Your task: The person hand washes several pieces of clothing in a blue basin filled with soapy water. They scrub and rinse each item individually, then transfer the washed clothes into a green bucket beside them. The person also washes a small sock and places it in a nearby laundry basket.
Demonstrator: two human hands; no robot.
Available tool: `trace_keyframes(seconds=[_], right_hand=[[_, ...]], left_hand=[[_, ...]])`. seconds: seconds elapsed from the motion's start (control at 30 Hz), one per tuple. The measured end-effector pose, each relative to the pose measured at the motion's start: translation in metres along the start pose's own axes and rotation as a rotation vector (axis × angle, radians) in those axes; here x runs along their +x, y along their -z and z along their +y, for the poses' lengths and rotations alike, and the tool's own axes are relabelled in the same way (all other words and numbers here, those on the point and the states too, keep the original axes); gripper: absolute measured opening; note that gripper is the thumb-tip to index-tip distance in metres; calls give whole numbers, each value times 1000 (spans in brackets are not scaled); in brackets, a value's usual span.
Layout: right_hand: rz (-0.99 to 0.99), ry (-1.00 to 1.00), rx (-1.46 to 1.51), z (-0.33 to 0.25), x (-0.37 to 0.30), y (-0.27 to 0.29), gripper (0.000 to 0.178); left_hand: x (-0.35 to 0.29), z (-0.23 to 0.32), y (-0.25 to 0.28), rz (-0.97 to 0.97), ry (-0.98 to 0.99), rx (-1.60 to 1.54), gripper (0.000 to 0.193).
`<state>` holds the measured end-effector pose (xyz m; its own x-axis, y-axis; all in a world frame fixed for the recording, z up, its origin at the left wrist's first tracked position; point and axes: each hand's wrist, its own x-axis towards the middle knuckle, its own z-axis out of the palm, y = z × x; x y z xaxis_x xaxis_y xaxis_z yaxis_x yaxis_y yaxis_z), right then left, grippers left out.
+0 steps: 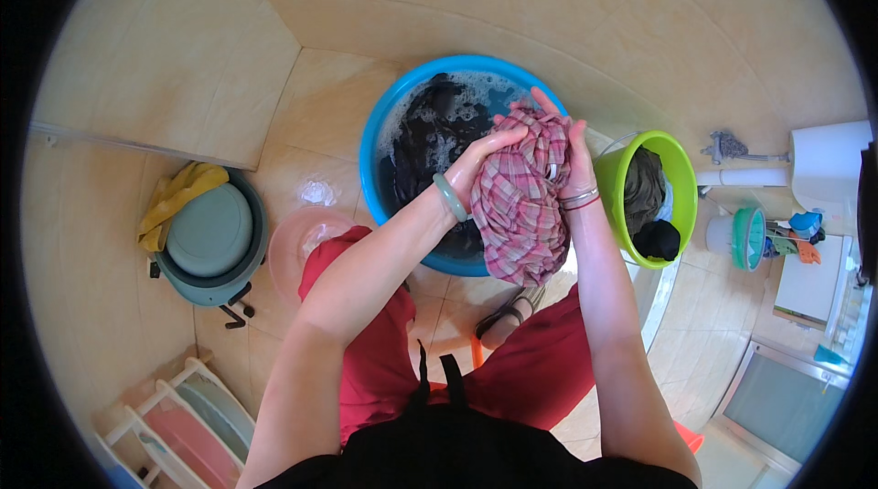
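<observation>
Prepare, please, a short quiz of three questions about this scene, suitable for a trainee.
1. True or false: the left hand and the right hand both touch the plaid cloth.
2. Which container stands to the right of the blue basin in the picture?
A) the pink basin
B) the lime-green bucket
C) the grey-blue tub
3. On which wrist is the pale green bangle worn?

Key: 1. True. 2. B. 3. The left wrist.
</observation>
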<state>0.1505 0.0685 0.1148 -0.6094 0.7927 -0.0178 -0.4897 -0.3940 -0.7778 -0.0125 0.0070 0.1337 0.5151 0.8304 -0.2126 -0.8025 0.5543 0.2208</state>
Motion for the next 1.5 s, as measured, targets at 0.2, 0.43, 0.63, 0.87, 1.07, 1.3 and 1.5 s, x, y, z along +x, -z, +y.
trace_keyframes(seconds=[0.2,0.43,0.63,0.87,1.07,1.3,1.5], right_hand=[[172,11,-191,-13,5,-14,45],[236,36,-256,-5,12,-25,33],[390,31,-332,5,11,-17,28],[523,53,-237,7,15,-27,37],[556,55,-147,11,17,-16,35],[546,-13,-27,26,20,5,28],[325,-147,171,25,13,6,42]], left_hand=[[8,-5,1,49,-110,188,53],[12,-15,8,454,-337,862,62],[9,-20,14,540,-396,1146,55],[7,-23,16,586,-431,1315,55],[7,-25,17,591,-444,1380,58],[7,-24,19,659,-376,1417,63],[3,-15,15,667,-314,1352,73]])
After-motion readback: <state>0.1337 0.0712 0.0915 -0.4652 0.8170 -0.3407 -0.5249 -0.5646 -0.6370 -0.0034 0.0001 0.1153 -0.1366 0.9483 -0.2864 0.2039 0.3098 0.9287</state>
